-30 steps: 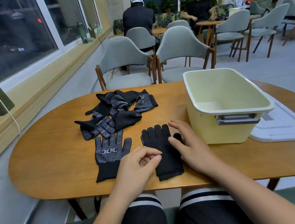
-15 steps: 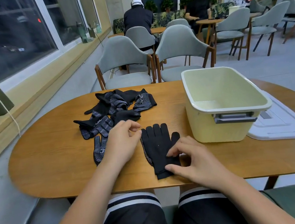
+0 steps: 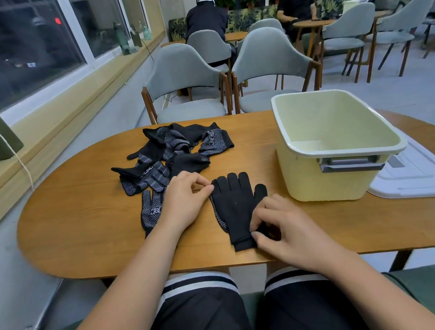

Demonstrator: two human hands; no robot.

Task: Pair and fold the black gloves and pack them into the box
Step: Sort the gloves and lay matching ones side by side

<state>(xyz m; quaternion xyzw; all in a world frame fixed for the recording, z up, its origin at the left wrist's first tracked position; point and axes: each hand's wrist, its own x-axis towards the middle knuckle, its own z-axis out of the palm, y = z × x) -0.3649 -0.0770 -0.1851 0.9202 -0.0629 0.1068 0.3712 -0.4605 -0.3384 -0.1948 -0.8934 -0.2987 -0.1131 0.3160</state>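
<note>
A plain black glove (image 3: 236,206) lies flat on the wooden table (image 3: 81,221), fingers pointing away from me. My right hand (image 3: 286,227) pinches its cuff at the near right corner. My left hand (image 3: 188,200) pinches the glove's left edge near the little finger and partly covers a dotted black glove (image 3: 151,213) lying beside it. A heap of several more black dotted gloves (image 3: 171,153) sits further back. The pale yellow box (image 3: 331,176) stands open at the right, with nothing visible inside.
A white lid (image 3: 424,179) lies flat to the right of the box. Two grey chairs (image 3: 183,87) stand at the table's far side. A window ledge runs along the left. People sit at tables further back.
My left hand moved forward from the near edge onto the dotted glove and to the plain glove's finger end. My right hand slid back from the glove's palm to its cuff.
</note>
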